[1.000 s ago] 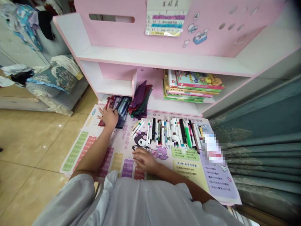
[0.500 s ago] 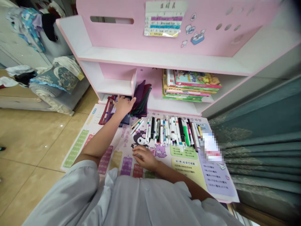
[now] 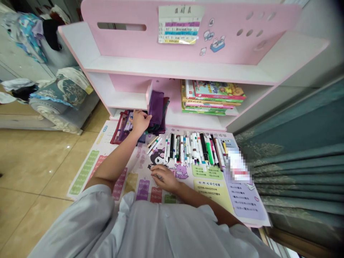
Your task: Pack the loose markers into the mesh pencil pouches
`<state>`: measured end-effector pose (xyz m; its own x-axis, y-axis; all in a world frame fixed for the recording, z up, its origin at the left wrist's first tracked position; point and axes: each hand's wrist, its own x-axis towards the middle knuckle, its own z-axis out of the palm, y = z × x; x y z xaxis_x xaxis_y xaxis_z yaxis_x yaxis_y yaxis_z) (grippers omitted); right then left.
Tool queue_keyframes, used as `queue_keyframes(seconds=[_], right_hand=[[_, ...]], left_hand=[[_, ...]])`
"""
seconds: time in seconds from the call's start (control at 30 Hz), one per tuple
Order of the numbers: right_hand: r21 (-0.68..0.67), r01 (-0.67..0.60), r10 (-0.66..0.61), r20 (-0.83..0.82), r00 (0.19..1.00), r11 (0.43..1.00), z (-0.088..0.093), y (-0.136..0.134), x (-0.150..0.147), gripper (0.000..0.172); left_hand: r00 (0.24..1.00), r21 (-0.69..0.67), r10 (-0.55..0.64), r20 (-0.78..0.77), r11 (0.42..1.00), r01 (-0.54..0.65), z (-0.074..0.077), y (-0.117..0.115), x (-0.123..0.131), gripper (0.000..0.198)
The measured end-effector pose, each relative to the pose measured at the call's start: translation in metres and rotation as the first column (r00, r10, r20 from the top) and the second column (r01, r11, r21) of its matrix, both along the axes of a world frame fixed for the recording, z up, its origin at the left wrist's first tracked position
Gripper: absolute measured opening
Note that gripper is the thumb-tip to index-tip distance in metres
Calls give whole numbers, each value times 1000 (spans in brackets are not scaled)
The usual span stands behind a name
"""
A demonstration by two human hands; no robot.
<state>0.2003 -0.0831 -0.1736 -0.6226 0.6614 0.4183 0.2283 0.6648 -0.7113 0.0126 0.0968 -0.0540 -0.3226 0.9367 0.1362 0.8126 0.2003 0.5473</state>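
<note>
My left hand (image 3: 139, 122) reaches to the shelf's lower front, its fingertips at the base of a stack of dark purple fabric pouches (image 3: 156, 109). Just left of it lies a red mesh pencil case (image 3: 120, 130) with pens inside, partly hidden by my hand. My right hand (image 3: 163, 178) rests curled on a printed times-table desk mat (image 3: 84, 172), over a small grey object (image 3: 159, 176) that is mostly hidden. A row of several marker pens (image 3: 190, 148) lies on the mat above it, out of reach of my fingers.
A pink-and-white shelf unit (image 3: 177, 68) stands behind the mat, with picture books (image 3: 212, 97) on its lower shelf. A pixelated patch (image 3: 238, 165) covers part of the mat's right side. Teal curtains hang at right, a cluttered sofa sits at left, and tiled floor surrounds the mat.
The purple pouches now stand more upright against the shelf divider. My left hand has moved slightly down and left from the pouches' side. My right hand has barely moved.
</note>
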Motion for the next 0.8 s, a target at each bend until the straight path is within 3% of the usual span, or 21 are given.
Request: queue_keyframes(seconds=[0.1,0.23,0.47,0.63,0.8], right_hand=[[62,44,-41,-44,998,997,5,-1,0,10],[267,65,-32,-128,991,961,22,-2,1,13],[523,149,-66,-173,983,840,71,-9,22,25],[581,202,-194,-78,978,788,104,-11,37,30],[551,150,-312,214,926,821,115,-4,38,22]], left_hand=[[998,160,-28,52,987,19,12,-27,-5,13],[988,292,-154,-27,944,155,19,-82,-15,16],[902,360,-365,-229,829,427,2,-168,-23,25],[831,309,-476,-288,775,551,-16,-198,-17,20],[763,292,-548,-342,710,641,-31,-205,-8,16]])
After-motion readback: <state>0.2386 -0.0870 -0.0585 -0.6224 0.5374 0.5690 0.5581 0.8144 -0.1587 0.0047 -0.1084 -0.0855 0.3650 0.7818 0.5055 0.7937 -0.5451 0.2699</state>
